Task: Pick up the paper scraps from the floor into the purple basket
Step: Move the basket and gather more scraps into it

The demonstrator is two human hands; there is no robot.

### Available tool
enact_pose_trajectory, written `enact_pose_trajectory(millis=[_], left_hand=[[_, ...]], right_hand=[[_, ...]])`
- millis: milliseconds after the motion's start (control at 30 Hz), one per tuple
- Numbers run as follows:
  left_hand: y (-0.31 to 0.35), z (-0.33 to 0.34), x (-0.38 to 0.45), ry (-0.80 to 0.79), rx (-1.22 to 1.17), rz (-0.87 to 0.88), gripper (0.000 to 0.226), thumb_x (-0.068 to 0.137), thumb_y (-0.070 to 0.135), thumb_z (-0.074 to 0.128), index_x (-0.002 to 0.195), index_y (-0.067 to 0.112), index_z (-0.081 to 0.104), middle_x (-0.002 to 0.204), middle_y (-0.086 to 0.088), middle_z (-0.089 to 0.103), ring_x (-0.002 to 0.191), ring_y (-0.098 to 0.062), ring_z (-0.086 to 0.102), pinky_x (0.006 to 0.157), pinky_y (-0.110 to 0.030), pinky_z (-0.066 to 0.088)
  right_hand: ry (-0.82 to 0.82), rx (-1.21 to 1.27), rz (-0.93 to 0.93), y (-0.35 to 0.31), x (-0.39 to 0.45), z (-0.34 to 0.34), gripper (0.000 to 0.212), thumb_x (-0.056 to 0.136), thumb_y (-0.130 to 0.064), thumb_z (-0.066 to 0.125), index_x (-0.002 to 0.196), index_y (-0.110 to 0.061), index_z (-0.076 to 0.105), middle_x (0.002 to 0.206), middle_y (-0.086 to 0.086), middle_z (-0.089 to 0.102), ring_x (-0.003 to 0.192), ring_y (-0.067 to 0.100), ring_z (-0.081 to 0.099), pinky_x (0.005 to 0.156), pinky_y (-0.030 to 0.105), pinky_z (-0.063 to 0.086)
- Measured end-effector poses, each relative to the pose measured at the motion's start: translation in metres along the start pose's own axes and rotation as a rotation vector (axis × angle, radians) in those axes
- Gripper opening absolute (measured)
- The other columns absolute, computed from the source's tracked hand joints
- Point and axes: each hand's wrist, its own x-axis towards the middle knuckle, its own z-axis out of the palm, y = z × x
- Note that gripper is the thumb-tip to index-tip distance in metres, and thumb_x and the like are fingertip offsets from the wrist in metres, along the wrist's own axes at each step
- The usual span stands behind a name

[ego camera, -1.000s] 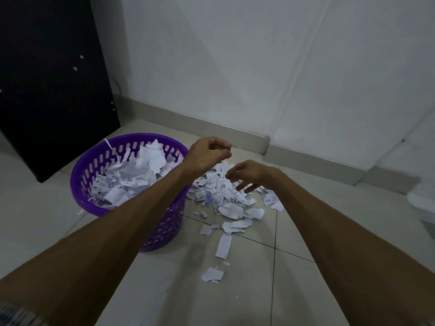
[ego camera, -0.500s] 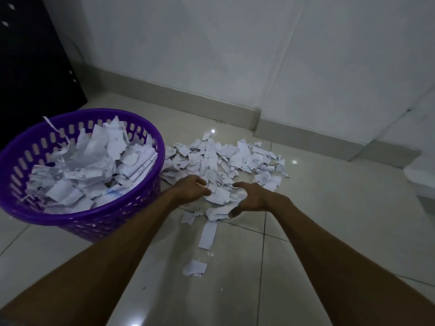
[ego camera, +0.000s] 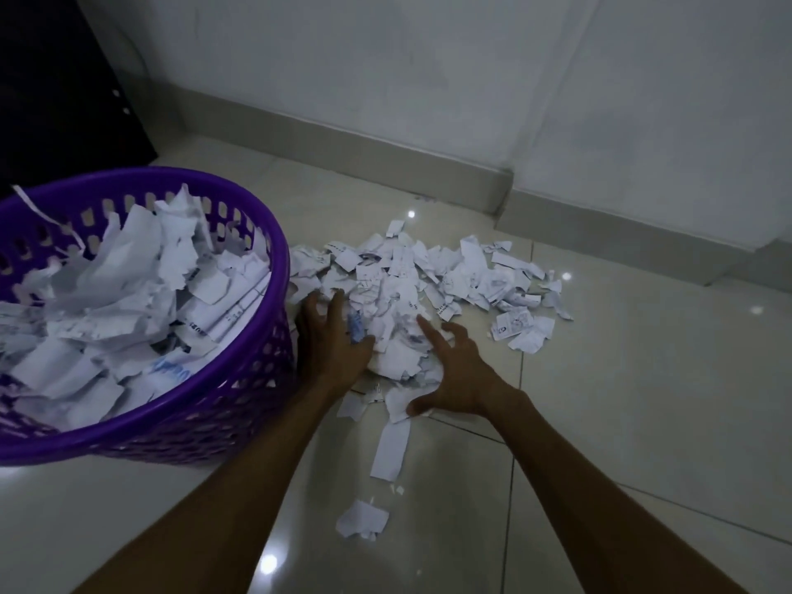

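From the head view, the round purple plastic basket (ego camera: 240, 405) with a perforated wall stands on the pale glossy tiled floor (ego camera: 643, 422), heaped high with torn white paper. Just beside the basket, on its side toward the wall, lies the pile of torn white paper scraps (ego camera: 433, 276), spread across the floor. The left hand (ego camera: 332, 345) rests on the near edge of that pile, right against the basket's wall, its fingers (ego camera: 335, 304) spread apart and straight over the scraps. The right hand (ego camera: 460, 375) lies farther from the basket, on the same edge of the pile, fingers splayed and slightly bent, thumb touching a scrap. A long white paper strip (ego camera: 391, 450) and a small crumpled white scrap (ego camera: 362, 518) lie apart from the pile, nearer the person than the basket's side. A dark panel (ego camera: 55, 92) stands behind the basket against the white wall (ego camera: 428, 57).
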Motion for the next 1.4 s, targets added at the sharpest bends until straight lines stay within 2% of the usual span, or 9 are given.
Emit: enact_pose_trajectory(millis=[100, 367, 533, 633, 767, 867, 1100, 1300, 1400], left_hand=[[-0.005, 0.008, 0.018, -0.160, -0.038, -0.096, 0.080, 0.090, 0.037, 0.065, 0.154, 0.021, 0.020, 0.163, -0.007, -0.003, 0.149, -0.028, 0.001, 0.118, -0.041, 0.018], [-0.014, 0.021, 0.001, -0.270, -0.004, 0.064, 0.067, 0.093, 0.048, 0.055, 0.151, 0.021, 0.034, 0.159, -0.005, 0.027, 0.146, -0.025, 0.021, 0.119, -0.041, 0.021], [-0.006, 0.021, -0.018, -0.357, -0.052, 0.171, 0.060, 0.096, 0.040, 0.055, 0.150, 0.024, 0.036, 0.158, -0.003, 0.027, 0.146, -0.021, 0.021, 0.115, -0.029, 0.016], [-0.007, 0.020, -0.022, -0.411, -0.084, 0.210, 0.071, 0.088, 0.030, 0.069, 0.150, 0.021, 0.035, 0.157, -0.003, 0.030, 0.145, -0.022, 0.024, 0.114, -0.029, 0.023], [-0.002, 0.019, -0.022, -0.448, -0.073, 0.358, 0.073, 0.078, 0.028, 0.078, 0.143, 0.015, 0.048, 0.144, -0.005, 0.051, 0.133, -0.020, 0.046, 0.112, -0.034, 0.036], [-0.002, 0.020, -0.026, -0.400, -0.128, 0.376, 0.061, 0.077, 0.025, 0.079, 0.132, 0.009, 0.058, 0.130, -0.006, 0.062, 0.118, -0.019, 0.058, 0.103, -0.028, 0.043], [-0.011, 0.013, -0.024, -0.379, -0.381, 0.061, 0.070, 0.075, -0.001, 0.079, 0.138, 0.015, 0.052, 0.119, 0.008, 0.062, 0.102, -0.005, 0.062, 0.076, -0.007, 0.051], [-0.013, 0.018, -0.023, -0.297, -0.363, 0.132, 0.045, 0.067, -0.008, 0.078, 0.108, 0.010, 0.070, 0.103, -0.004, 0.072, 0.090, -0.009, 0.067, 0.080, -0.016, 0.054], [-0.011, 0.020, -0.021, -0.272, -0.326, 0.140, 0.043, 0.065, -0.006, 0.081, 0.104, 0.008, 0.070, 0.101, -0.004, 0.069, 0.090, -0.016, 0.066, 0.080, -0.020, 0.053]], right_hand=[[0.020, -0.044, -0.039, -0.003, 0.005, 0.005, 0.122, 0.054, -0.055, 0.090, 0.152, -0.045, 0.018, 0.155, 0.000, 0.009, 0.142, 0.026, 0.020, 0.111, 0.047, 0.036], [0.282, -0.132, -0.172, 0.015, -0.012, 0.016, 0.103, 0.047, -0.085, 0.072, 0.134, -0.033, 0.052, 0.131, 0.002, 0.043, 0.116, 0.021, 0.043, 0.095, 0.043, 0.044], [0.307, -0.069, -0.213, 0.024, -0.028, 0.001, 0.133, 0.043, -0.091, 0.066, 0.153, -0.040, 0.011, 0.162, 0.003, 0.005, 0.149, 0.022, 0.009, 0.119, 0.049, 0.013], [0.173, -0.078, -0.246, 0.019, -0.021, -0.003, 0.140, 0.045, -0.085, 0.070, 0.153, -0.045, -0.010, 0.161, 0.000, -0.026, 0.151, 0.026, -0.013, 0.120, 0.058, 0.007], [0.017, -0.101, -0.184, 0.000, -0.012, 0.009, 0.146, 0.044, -0.077, 0.080, 0.146, -0.052, -0.022, 0.158, 0.000, -0.035, 0.149, 0.030, -0.020, 0.117, 0.065, 0.000], [-0.016, -0.161, -0.161, -0.009, -0.006, 0.019, 0.142, 0.048, -0.075, 0.081, 0.147, -0.053, -0.019, 0.162, -0.002, -0.022, 0.150, 0.031, -0.016, 0.115, 0.066, -0.005], [0.252, -0.268, -0.230, -0.001, -0.001, 0.025, 0.098, 0.066, -0.072, 0.072, 0.149, -0.035, 0.034, 0.156, 0.002, 0.033, 0.134, 0.028, 0.031, 0.109, 0.046, 0.032], [0.299, -0.114, -0.235, -0.005, -0.001, 0.035, 0.070, 0.075, -0.042, 0.080, 0.137, -0.020, 0.055, 0.137, 0.013, 0.049, 0.114, 0.032, 0.042, 0.098, 0.040, 0.040], [0.216, -0.114, -0.269, 0.000, -0.004, 0.026, 0.081, 0.071, -0.051, 0.080, 0.142, -0.024, 0.050, 0.141, 0.013, 0.044, 0.120, 0.035, 0.040, 0.101, 0.035, 0.030]])
